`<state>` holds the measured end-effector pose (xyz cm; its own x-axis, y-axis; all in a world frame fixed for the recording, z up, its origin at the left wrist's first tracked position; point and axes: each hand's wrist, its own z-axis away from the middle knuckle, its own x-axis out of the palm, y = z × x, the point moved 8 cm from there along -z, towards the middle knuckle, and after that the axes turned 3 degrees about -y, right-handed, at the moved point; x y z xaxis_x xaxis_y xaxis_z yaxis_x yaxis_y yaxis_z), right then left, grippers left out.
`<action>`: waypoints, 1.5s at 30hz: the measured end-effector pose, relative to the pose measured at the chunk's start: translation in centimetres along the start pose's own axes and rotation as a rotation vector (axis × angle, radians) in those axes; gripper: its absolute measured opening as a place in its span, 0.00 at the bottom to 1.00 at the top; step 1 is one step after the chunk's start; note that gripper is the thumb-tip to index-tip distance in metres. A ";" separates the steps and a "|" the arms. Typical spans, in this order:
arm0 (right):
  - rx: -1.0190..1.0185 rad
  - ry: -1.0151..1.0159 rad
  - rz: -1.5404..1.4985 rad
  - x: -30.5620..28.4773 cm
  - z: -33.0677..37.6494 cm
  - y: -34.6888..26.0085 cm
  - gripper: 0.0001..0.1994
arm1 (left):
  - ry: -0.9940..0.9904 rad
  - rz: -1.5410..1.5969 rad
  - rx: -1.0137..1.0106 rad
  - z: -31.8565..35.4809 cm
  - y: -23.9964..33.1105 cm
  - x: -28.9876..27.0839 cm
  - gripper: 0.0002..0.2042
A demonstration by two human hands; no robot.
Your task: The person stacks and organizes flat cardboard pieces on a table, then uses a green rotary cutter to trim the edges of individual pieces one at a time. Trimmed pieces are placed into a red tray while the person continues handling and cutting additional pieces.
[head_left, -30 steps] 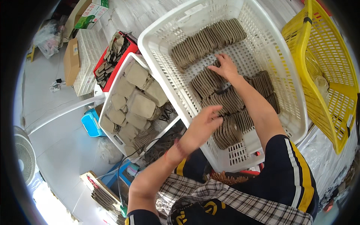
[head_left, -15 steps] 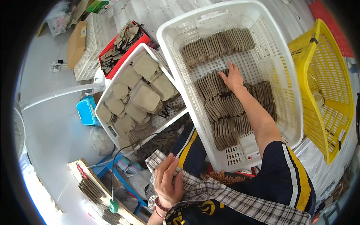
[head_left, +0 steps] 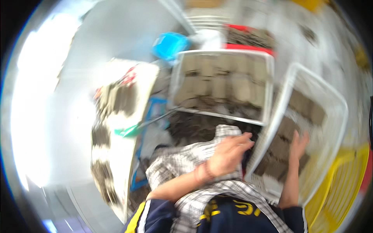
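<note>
The picture is smeared by motion. My right hand [head_left: 299, 146] is over the white plastic basket [head_left: 341, 105] on the right, fingers apart, with nothing visible in it. Below and beside it lie rows of flat brown pieces [head_left: 279, 145], packed on edge; whether the hand touches them I cannot tell. My left hand [head_left: 230, 154] is held above the black-and-white plaid cloth [head_left: 190, 152] on my lap, fingers stretched out and holding nothing visible. Ahead of it is a white crate [head_left: 223, 51] full of stacked, rounded, grey-beige flat pieces [head_left: 241, 88].
A pale board [head_left: 145, 73] on the left carries stacks of brown pieces and a green object [head_left: 127, 132] on a dark cord. Behind the crate are a blue bin [head_left: 170, 46] and a red box [head_left: 250, 48] of dark pieces. A yellow basket [head_left: 342, 190] stands far right.
The view has swung left, shifting the crate and basket rightward in the picture. My left hand has moved forward over the cloth. My right hand stays over the basket, its fingers still apart.
</note>
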<state>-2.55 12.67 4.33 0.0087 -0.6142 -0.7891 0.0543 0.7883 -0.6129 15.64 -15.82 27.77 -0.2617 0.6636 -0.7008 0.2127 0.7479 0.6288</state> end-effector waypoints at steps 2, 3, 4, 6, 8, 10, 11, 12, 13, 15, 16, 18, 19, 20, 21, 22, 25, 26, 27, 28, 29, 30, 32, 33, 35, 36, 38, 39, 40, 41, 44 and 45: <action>-0.114 -0.067 -0.301 -0.7 2.2 -2.1 0.23 | 0.109 0.038 -0.020 0.9 0.4 -1.5 0.18; -0.200 -0.092 -0.331 -1.6 3.3 -4.6 0.22 | 0.131 0.049 -0.032 1.4 -0.1 -1.7 0.18; -0.278 -0.116 -0.354 -2.3 4.4 -7.8 0.21 | 0.149 0.069 -0.043 2.5 -0.2 -2.0 0.18; -0.446 -0.254 -0.520 -3.0 7.2 -16.6 0.19 | 0.251 0.126 -0.105 5.7 -0.2 -4.3 0.16; -0.615 -0.477 -0.590 -3.0 12.2 -25.1 0.17 | 0.372 0.190 -0.188 11.1 0.9 -7.3 0.15; -0.737 -0.720 -0.640 -2.8 18.7 -34.0 0.14 | 0.423 0.307 -0.380 16.0 1.2 -11.6 0.15; -0.826 -0.832 -0.661 -2.6 22.0 -37.5 0.14 | 0.526 0.266 -0.430 18.9 0.9 -14.4 0.16; -0.752 -1.020 -0.751 -1.6 25.1 -40.4 0.14 | 0.615 0.235 -0.462 21.2 -0.2 -17.3 0.17; -0.665 -1.211 -0.840 -0.8 28.3 -43.3 0.14 | 0.752 0.230 -0.552 23.5 -0.6 -21.4 0.17; -0.460 -1.596 -0.869 2.2 35.6 -47.4 0.13 | 0.961 0.008 -0.797 30.8 -2.2 -29.1 0.13; -0.445 -1.703 -0.829 3.9 38.7 -49.2 0.14 | 1.001 -0.273 -0.842 34.1 -2.6 -33.3 0.14; -0.454 -1.812 -0.810 8.0 44.3 -52.8 0.15 | 1.142 -0.328 -0.832 40.0 -4.6 -41.2 0.14; -0.418 -1.853 -0.813 11.2 46.6 -54.1 0.16 | 1.150 -0.378 -0.850 42.1 -6.3 -44.1 0.14; -0.388 -1.885 -0.829 13.3 49.1 -55.9 0.17 | 1.158 -0.439 -0.872 43.9 -7.4 -47.2 0.15; -0.413 -1.886 -0.825 15.8 50.6 -57.7 0.18 | 1.118 -0.482 -0.869 44.8 -9.5 -49.9 0.17; -0.429 -1.837 -0.827 18.3 51.8 -59.4 0.18 | 1.078 -0.523 -0.871 45.5 -11.6 -52.1 0.20; -0.399 -1.656 -0.782 24.5 52.6 -64.2 0.19 | 0.906 -0.506 -0.953 43.3 -16.3 -55.8 0.27; -0.373 -1.598 -0.753 26.3 52.8 -65.3 0.19 | 0.840 -0.476 -0.946 42.7 -17.9 -56.1 0.30; -0.333 -1.593 -0.775 27.8 53.3 -66.1 0.21 | 0.781 -0.450 -0.943 42.4 -19.6 -55.9 0.32; -0.297 -1.579 -0.798 28.9 53.3 -67.0 0.22 | 0.723 -0.419 -0.930 41.5 -20.8 -55.6 0.35; -0.262 -1.564 -0.824 29.8 53.2 -67.9 0.24 | 0.682 -0.439 -0.947 41.0 -21.7 -55.2 0.36; -0.256 -1.555 -0.757 30.3 53.7 -68.6 0.25 | 0.636 -0.460 -0.974 41.0 -22.5 -54.8 0.38; -0.249 -1.530 -0.631 30.8 54.3 -69.9 0.27 | 0.617 -0.500 -1.078 41.6 -23.8 -54.4 0.42; -0.200 -1.496 -0.563 29.7 54.6 -70.1 0.31 | 0.653 -0.452 -1.101 42.4 -24.2 -54.0 0.40; -0.164 -1.588 -0.659 29.8 55.9 -70.7 0.32 | 0.745 -0.284 -1.115 44.0 -24.5 -53.1 0.38; -0.149 -1.622 -0.718 29.6 55.8 -71.2 0.33 | 0.812 -0.246 -1.094 43.8 -24.1 -52.7 0.34; -0.319 -1.514 -0.712 28.0 56.0 -71.4 0.35 | 0.934 -0.012 -1.010 45.8 -23.9 -51.7 0.33; -0.422 -1.402 -0.668 26.2 55.2 -70.9 0.35 | 0.995 0.106 -1.077 45.5 -22.1 -50.4 0.28; -0.537 -1.295 -0.638 24.1 54.8 -71.2 0.36 | 1.053 0.417 -0.963 45.7 -22.5 -48.8 0.26; -0.699 -1.253 -0.527 26.1 54.3 -70.9 0.28 | 1.100 0.460 -0.996 46.8 -22.3 -47.4 0.25; -1.052 -1.184 -0.455 18.0 55.2 -68.9 0.33 | 1.244 0.732 -0.918 47.4 -16.3 -42.1 0.24; -1.075 -1.168 -0.511 16.5 54.7 -67.8 0.31 | 1.231 0.743 -0.859 46.4 -14.1 -41.0 0.24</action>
<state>48.48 -53.01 35.07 0.9259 -0.1046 -0.3630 -0.3745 -0.1279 -0.9184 67.05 -52.83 32.06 -0.9681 0.1271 0.2159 0.1877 -0.2027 0.9611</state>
